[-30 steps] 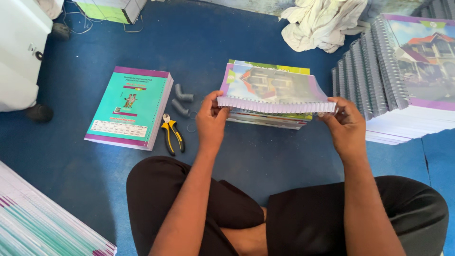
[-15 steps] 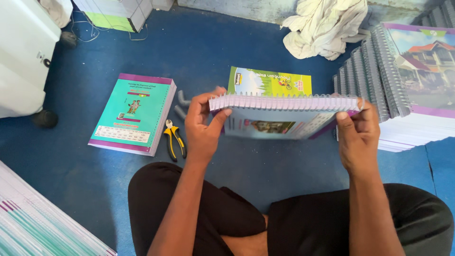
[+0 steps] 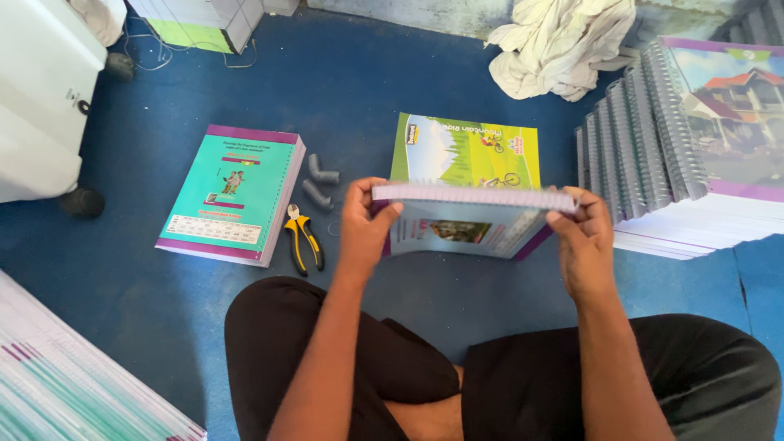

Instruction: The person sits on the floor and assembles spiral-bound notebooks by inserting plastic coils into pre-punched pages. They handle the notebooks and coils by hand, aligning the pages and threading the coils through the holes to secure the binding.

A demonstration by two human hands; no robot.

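I hold a spiral-bound book (image 3: 465,220) in front of me with both hands, its wire-bound edge turned up toward me and its cover facing down and away. My left hand (image 3: 363,224) grips its left end. My right hand (image 3: 581,241) grips its right end. Under and behind it a stack of books with a green landscape cover (image 3: 465,151) lies on the blue floor (image 3: 367,82). My crossed legs in black trousers fill the lower part of the view.
A teal and purple book stack (image 3: 233,192) lies at left, with yellow-handled pliers (image 3: 304,239) and two grey pipe pieces (image 3: 320,184) beside it. Spiral-bound books (image 3: 686,139) are piled at right. A white cloth (image 3: 563,41) lies behind, a white appliance (image 3: 41,98) at far left.
I lifted the spiral-bound book off the stack and tipped it up, so its bound edge now faces me and the green cover beneath is exposed.
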